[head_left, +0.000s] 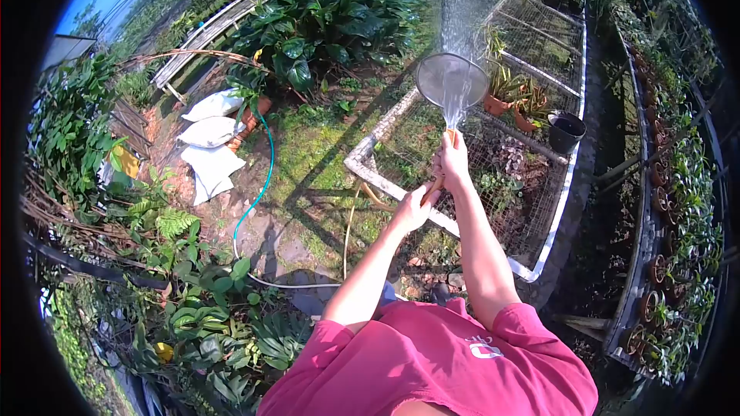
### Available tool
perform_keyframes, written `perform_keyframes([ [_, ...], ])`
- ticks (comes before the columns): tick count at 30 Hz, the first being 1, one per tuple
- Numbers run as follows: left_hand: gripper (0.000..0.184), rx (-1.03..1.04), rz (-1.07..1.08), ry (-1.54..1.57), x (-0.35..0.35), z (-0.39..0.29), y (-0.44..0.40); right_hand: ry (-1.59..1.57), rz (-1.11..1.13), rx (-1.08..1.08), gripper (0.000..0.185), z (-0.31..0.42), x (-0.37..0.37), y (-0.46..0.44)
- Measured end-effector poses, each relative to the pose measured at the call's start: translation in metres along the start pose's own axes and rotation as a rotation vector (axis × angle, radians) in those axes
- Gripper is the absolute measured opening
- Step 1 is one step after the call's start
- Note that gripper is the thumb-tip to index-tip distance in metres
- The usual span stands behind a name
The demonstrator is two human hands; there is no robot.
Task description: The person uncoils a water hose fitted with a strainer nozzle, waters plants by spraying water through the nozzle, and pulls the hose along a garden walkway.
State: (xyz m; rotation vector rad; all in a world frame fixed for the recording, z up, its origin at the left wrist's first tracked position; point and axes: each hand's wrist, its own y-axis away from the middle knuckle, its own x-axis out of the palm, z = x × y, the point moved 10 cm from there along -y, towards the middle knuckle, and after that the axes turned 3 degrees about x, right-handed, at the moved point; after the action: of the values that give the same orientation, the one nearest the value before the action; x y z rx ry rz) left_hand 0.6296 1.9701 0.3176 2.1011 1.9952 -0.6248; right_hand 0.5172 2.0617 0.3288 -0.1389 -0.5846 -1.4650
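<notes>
Both arms reach forward over the garden, holding a tan hose (374, 199). My right hand (453, 159) is closed round it just below a wide, round, grey spray head (452, 81). Lower and to the left, my left hand (417, 208) is wrapped round the same hose. Water (460, 19) sprays away from the spray head toward the far plants. From my left hand the hose loops down toward the ground. Fingers partly hide the stretch of hose between the hands.
A white-framed wire mesh bench (532, 262) lies ahead, with potted plants (516, 100) and a black pot (566, 132) on it. White sacks (210, 169) lie left, beside a teal hose section (268, 173). Rows of potted plants (657, 270) line the right; a leafy bush (324, 23) stands beyond.
</notes>
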Motion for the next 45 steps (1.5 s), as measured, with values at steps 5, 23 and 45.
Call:
perform_keyframes([
  [5,0.028,-0.101,0.011,0.002,0.008,0.003,0.018,0.141,-0.036,-0.028,0.020,-0.009,0.001,0.011],
  [23,0.026,0.074,-0.006,0.051,-0.004,-0.052,0.021,0.166,-0.132,-0.144,0.025,0.036,-0.005,0.039],
  [45,0.031,-0.023,0.114,-0.100,0.222,-0.134,0.011,0.002,-0.135,-0.056,0.020,0.120,-0.231,0.082],
])
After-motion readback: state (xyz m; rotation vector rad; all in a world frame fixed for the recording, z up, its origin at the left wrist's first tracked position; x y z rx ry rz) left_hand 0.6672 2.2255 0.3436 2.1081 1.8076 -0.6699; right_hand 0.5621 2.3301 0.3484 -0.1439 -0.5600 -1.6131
